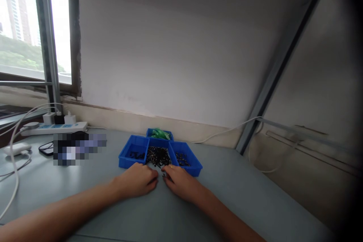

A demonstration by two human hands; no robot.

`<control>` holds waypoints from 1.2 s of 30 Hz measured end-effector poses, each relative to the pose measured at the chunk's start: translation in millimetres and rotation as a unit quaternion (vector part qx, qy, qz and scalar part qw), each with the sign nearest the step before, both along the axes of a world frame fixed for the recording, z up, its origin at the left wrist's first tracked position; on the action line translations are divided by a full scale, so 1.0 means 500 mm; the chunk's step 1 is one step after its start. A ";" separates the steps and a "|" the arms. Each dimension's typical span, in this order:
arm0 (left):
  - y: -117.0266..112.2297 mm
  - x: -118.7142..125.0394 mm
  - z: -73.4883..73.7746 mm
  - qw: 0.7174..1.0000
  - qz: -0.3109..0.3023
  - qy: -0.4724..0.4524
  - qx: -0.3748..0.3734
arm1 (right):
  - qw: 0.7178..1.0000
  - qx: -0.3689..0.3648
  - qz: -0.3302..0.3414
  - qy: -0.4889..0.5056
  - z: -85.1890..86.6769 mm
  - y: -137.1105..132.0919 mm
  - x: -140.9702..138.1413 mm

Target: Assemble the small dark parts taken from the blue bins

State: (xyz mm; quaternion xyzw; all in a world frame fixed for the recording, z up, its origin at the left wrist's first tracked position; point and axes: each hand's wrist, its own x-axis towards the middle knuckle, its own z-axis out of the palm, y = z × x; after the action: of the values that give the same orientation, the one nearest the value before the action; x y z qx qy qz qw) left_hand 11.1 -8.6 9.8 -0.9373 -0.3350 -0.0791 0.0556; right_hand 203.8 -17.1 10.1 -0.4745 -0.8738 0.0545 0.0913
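Note:
My left hand [138,179] rests on the table just in front of the left blue bin [126,163], its fingers curled; anything inside them is hidden. Opposite it, my right hand [180,182] is bent in front of the right blue bin [195,170], with thumb and fingers drawn together. A small dark part [163,175] shows at its fingertips, too small to name. Between the two bins lies a heap of small black parts [159,155], spilling toward my hands from the middle blue bin [159,143]. Fewer small parts lie in the left and right bins.
Behind the middle bin, another blue bin [148,132] holds a green plastic bag [160,134]. A white power strip [81,126] with plugs and cables stands at the back left. Near it are a blurred-out patch [76,147] and a white adapter [18,148]. A metal post [255,117] rises at right.

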 end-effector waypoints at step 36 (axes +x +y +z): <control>0.004 -0.002 -0.003 0.999 -0.006 -0.031 0.008 | 0.990 -0.025 0.074 0.115 0.014 -0.005 0.002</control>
State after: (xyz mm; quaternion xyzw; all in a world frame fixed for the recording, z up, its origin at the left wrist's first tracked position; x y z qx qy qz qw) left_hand 10.3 -6.7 8.5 -0.9358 -0.3305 -0.1113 0.0516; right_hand 204.9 -19.7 17.0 -0.4011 -0.8887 0.1371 0.1746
